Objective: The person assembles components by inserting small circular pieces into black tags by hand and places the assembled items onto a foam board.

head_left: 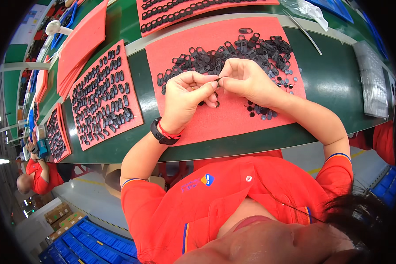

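Left hand (185,93) and right hand (245,80): thumb and fingers pinched on one small dark part (217,80), between their fingertips, neither hand nearer. Its long axis is finger-covered, undetermined. Loose black pieces (270,49) lie just beyond both hands on the pink mat (198,127).

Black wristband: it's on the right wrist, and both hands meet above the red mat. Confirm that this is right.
Wrong side: the head view shows the black wristband on the wrist of the left hand. That hand and the right hand do meet above the red mat.
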{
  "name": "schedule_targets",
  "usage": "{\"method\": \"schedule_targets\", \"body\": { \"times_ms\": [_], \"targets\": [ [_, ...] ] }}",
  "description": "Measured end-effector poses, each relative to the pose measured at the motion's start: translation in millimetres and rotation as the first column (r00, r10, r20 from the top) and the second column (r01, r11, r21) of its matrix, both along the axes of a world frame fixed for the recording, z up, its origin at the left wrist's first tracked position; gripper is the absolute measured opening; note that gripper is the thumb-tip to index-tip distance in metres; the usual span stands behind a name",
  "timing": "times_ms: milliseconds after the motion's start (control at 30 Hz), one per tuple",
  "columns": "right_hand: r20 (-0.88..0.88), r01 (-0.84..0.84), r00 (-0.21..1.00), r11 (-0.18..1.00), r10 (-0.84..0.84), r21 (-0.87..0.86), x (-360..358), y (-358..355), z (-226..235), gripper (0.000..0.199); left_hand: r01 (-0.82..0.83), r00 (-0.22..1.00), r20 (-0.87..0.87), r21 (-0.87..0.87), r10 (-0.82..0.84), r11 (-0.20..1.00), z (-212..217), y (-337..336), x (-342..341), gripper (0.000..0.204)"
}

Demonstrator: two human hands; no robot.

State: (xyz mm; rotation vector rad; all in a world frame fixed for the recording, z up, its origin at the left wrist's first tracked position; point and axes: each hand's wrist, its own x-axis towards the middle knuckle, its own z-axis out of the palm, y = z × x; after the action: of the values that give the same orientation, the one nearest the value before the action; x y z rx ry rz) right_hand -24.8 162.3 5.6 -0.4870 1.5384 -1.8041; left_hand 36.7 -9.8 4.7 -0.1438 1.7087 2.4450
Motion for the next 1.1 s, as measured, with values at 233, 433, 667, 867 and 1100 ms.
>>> {"method": "schedule_targets", "body": {
  "times_ms": [233, 433, 667, 867, 1100],
  "targets": [
    [-0.019, 0.016, 1.000, 1.000, -0.015, 0.027, 3, 2, -3, 0.010, -0.004, 1.000, 0.017, 0.012, 0.004, 1.000, -3, 3, 3, 0.008],
    [-0.007, 0.034, 0.999, 0.998, -0.034, 0.048, -2, 0, -6, 0.009, 0.010, 0.999, 0.037, 0.028, -0.011, 1.000, -8, 1, -5, 0.007],
    [-0.287, 0.065, 0.956, 0.997, -0.053, 0.032, -1, -3, -14, 0.012, -0.015, 0.999, 0.037, -0.071, 0.017, 0.997, 2, 3, 3, 0.010],
    [0.037, 0.031, 0.999, 0.991, -0.036, 0.127, 2, 7, -5, 0.008, 0.015, 1.000, -0.004, 0.008, -0.015, 1.000, -2, 6, 6, 0.009],
    [0.021, -0.003, 1.000, 0.994, 0.001, 0.105, 3, 3, -4, 0.011, -0.043, 0.998, -0.046, 0.058, 0.046, 0.997, -5, 7, 6, 0.006]
  ]
}}
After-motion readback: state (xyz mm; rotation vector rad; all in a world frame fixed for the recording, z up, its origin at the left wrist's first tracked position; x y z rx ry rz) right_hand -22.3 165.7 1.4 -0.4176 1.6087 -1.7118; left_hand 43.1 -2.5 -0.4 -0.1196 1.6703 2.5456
